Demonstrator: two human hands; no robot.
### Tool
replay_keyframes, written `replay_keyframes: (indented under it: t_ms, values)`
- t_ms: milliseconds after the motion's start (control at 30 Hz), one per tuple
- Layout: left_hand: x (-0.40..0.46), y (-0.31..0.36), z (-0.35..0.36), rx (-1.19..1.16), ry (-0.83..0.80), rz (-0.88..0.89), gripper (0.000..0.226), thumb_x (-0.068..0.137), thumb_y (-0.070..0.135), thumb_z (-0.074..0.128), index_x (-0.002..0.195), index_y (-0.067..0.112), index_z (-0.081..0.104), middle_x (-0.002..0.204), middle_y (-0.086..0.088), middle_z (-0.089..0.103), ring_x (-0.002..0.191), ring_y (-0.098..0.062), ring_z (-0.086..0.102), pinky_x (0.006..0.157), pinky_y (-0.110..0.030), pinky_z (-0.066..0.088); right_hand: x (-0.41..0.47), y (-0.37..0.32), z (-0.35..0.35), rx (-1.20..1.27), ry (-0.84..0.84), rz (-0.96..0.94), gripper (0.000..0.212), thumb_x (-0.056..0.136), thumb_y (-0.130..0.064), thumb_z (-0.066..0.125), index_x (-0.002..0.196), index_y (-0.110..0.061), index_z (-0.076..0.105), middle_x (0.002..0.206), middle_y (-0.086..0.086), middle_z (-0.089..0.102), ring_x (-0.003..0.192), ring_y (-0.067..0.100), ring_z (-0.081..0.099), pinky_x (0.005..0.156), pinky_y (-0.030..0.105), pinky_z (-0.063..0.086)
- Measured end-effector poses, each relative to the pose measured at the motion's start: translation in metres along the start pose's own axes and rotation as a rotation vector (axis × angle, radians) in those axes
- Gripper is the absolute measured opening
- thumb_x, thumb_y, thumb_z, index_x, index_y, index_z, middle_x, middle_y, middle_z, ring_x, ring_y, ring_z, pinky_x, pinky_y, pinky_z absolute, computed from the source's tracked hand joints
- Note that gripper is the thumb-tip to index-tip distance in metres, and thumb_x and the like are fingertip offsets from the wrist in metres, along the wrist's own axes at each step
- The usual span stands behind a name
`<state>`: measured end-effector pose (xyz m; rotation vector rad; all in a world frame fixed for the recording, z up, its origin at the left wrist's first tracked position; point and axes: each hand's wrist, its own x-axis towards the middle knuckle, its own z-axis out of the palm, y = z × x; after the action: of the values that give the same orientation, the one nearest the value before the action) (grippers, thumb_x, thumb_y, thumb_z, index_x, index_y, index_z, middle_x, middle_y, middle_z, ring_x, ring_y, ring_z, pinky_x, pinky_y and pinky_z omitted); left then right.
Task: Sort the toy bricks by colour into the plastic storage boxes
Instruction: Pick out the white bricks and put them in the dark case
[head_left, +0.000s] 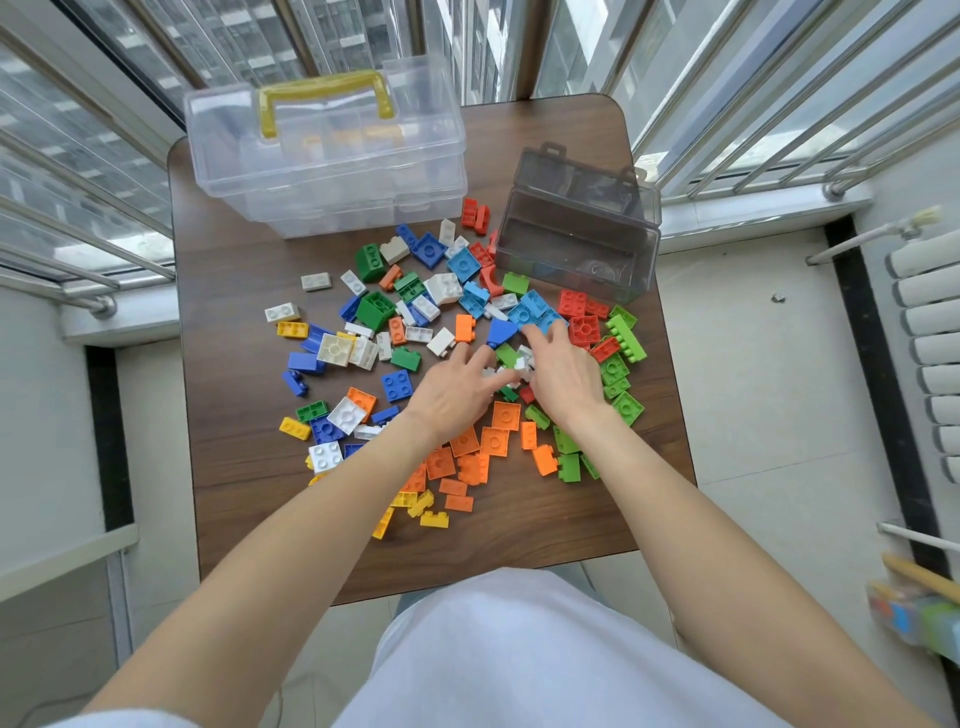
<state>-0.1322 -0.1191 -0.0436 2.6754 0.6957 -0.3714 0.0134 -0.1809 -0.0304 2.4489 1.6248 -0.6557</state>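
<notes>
Toy bricks in several colours lie spread over a brown table (234, 483). Orange bricks (467, 452) cluster near me, light green bricks (621, 364) at the right, red bricks (582, 317) beside the grey box. My left hand (457, 395) and my right hand (561, 374) meet over small white bricks (519, 364) in the middle of the pile, fingers curled around them. A clear storage box with a yellow handle (327, 150) stands closed at the back left. A smoky grey box (576, 249) stands open at the back right.
The small table fills a narrow balcony with metal window rails (779, 130) on three sides. A radiator (930, 332) is on the right wall. A bag of items (914, 613) sits on the floor at the right. My white-clothed lap (519, 649) is below the table's near edge.
</notes>
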Motion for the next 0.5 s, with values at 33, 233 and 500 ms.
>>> replay_keyframes:
  t_ms: [33, 233, 500]
  values:
    - [-0.001, -0.001, 0.0, -0.015, 0.005, -0.017, 0.035, 0.091, 0.019, 0.051, 0.125, 0.026, 0.047, 0.118, -0.01, 0.05, 0.101, -0.029, 0.047, 0.056, -0.03, 0.043, 0.0, 0.001, 0.001, -0.011, 0.0, 0.001, 0.05, 0.09, -0.01, 0.058, 0.135, -0.016, 0.037, 0.123, 0.014, 0.043, 0.076, 0.03, 0.063, 0.055, 0.031, 0.039]
    - [-0.005, -0.009, -0.001, -0.099, 0.011, -0.164, 0.033, 0.089, 0.024, 0.056, 0.12, 0.022, 0.047, 0.124, -0.006, 0.048, 0.109, -0.029, 0.042, 0.056, -0.031, 0.045, -0.007, 0.005, 0.011, -0.043, 0.085, -0.073, 0.029, 0.087, -0.006, 0.06, 0.115, -0.012, 0.052, 0.111, 0.012, 0.048, 0.061, 0.021, 0.051, 0.045, 0.029, 0.039]
    - [0.003, -0.01, -0.004, -0.158, 0.029, -0.23, 0.033, 0.09, 0.02, 0.056, 0.121, 0.018, 0.046, 0.121, -0.003, 0.051, 0.113, -0.028, 0.041, 0.072, -0.033, 0.049, -0.016, 0.013, 0.003, 0.231, 0.23, -0.105, 0.019, 0.086, -0.01, 0.063, 0.105, -0.01, 0.06, 0.099, 0.004, 0.061, 0.073, 0.018, 0.058, 0.058, 0.027, 0.042]
